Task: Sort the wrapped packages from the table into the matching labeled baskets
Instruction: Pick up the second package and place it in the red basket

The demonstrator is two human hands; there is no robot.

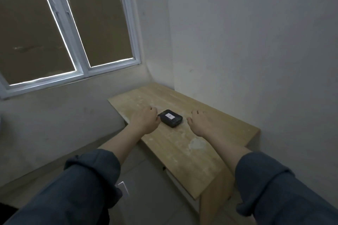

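Black-wrapped small flat package [170, 118] with a white label lies mid-worktop [201, 151], pale and wooden. Left hand [145, 121] curls touching its edge; right hand [199, 124] hovers spread nearby. Probably light, stiff, slick wrap: pinch its long sides.

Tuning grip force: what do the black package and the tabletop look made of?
Black package: seems wrapped in dark plastic film, faintly glossy, with a white paper-like label on top; what is inside cannot be told. Table: light wood or wood-look laminate, matte, straight grain lines, with pale worn patches near the front.
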